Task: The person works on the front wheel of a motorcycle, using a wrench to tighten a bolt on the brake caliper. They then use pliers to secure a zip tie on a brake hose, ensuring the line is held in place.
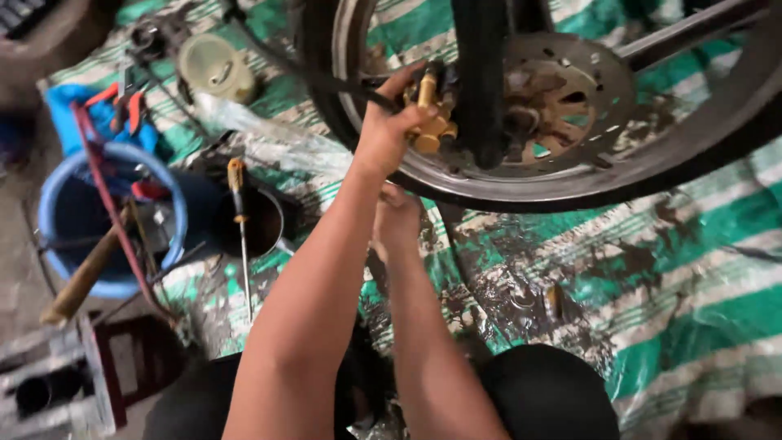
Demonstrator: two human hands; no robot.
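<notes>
While raised, left hand on caliper.

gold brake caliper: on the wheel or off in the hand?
On the wheel. The gold brake caliper sits against the brake disc beside the fork leg, left hand gripping it.

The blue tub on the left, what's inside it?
Inside the blue tub a wooden handle and a red rod lean across the rim, with some red item near its far wall. The bottom is dark, so anything lying there is hidden.
</notes>
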